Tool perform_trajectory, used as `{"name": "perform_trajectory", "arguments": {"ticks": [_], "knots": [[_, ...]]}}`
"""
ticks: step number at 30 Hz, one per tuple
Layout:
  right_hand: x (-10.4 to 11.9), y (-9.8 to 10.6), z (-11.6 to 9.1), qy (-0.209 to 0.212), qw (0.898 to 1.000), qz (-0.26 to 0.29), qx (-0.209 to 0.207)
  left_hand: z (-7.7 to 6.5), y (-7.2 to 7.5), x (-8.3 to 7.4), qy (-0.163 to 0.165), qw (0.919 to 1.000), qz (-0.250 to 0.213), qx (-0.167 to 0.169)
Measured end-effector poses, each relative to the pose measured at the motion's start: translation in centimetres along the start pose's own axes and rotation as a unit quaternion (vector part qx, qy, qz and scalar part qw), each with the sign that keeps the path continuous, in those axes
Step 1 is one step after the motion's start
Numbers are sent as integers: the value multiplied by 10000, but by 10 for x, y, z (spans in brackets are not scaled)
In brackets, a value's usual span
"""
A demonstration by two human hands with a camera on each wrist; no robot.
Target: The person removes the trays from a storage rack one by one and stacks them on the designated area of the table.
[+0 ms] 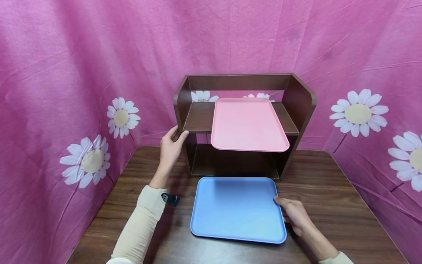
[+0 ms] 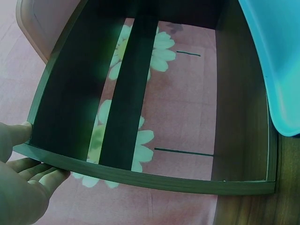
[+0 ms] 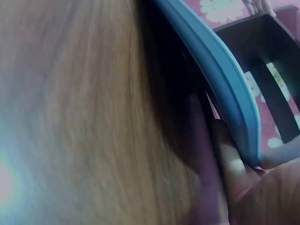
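Observation:
My left hand grips the left side panel of a dark brown two-tier desk shelf, thumb on the inner side and fingers outside, as the left wrist view shows. A pink tray lies on the shelf's upper board, its front end jutting out past the edge. In front of the shelf is a blue tray. Its right edge is pinched by my right hand, with the thumb on top and fingers beneath. The right wrist view shows the blue tray's rim raised off the wood at that side.
The shelf stands toward the back of a wooden table. A pink curtain with large white daisies hangs behind and along both sides. The shelf's lower compartment opens toward the blue tray. A dark strap is on my left wrist.

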State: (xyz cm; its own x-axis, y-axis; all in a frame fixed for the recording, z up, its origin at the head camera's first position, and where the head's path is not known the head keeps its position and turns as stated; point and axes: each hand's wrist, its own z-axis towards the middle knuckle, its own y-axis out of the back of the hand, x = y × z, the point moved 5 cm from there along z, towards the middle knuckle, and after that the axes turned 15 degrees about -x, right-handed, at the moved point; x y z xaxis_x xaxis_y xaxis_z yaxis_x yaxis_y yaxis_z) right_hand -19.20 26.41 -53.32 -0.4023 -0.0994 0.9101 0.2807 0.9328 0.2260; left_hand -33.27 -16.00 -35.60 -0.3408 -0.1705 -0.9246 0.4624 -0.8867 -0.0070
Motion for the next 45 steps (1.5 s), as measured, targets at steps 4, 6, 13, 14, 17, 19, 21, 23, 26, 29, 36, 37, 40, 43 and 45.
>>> {"name": "perform_trajectory", "arguments": {"ticks": [4, 6, 13, 14, 17, 19, 21, 23, 26, 29, 36, 37, 40, 43, 45], "knots": [[8, 2, -1, 836, 9907, -1063, -163, 0, 0, 0, 16, 10000, -12, 6], [11, 3, -1, 1223, 9799, -1546, -313, 0, 0, 1, 24, 10000, -4, 15], [20, 4, -2, 2108, 9428, -2499, -653, 1, -1, 1, 29, 10000, -42, 63], [21, 3, -3, 2198, 9389, -2573, -638, 1, 0, 1, 29, 10000, -53, 63], [23, 1, -3, 2375, 9303, -2737, -563, 1, 0, 0, 29, 10000, -58, 53], [24, 0, -3, 2439, 9261, -2826, -550, 1, 0, 0, 24, 10000, -55, 42], [24, -1, -3, 2471, 9246, -2852, -529, 1, -1, 0, 22, 10000, -51, 42], [24, -1, -3, 2499, 9235, -2862, -530, 1, -1, 0, 27, 10000, -44, 32], [23, -1, -2, 2544, 9225, -2856, -526, 2, -1, 1, 29, 10000, -35, 10], [22, 0, -2, 2587, 9219, -2839, -517, 2, -1, 1, 23, 10000, -46, -11], [21, 0, -3, 2476, 9257, -2817, -487, 1, 0, 3, 78, 10000, -35, 16], [22, 0, -3, 2457, 9263, -2816, -487, 0, 0, 3, 87, 10000, -29, 12], [24, 1, -4, 2460, 9260, -2817, -514, -1, 1, 2, 81, 10000, -26, -1], [29, 2, -4, 2477, 9256, -2800, -587, 0, 1, 1, 67, 10000, -53, 10], [33, 4, -5, 2456, 9288, -2706, -616, 0, 0, 0, 58, 10000, -66, 10]]}}
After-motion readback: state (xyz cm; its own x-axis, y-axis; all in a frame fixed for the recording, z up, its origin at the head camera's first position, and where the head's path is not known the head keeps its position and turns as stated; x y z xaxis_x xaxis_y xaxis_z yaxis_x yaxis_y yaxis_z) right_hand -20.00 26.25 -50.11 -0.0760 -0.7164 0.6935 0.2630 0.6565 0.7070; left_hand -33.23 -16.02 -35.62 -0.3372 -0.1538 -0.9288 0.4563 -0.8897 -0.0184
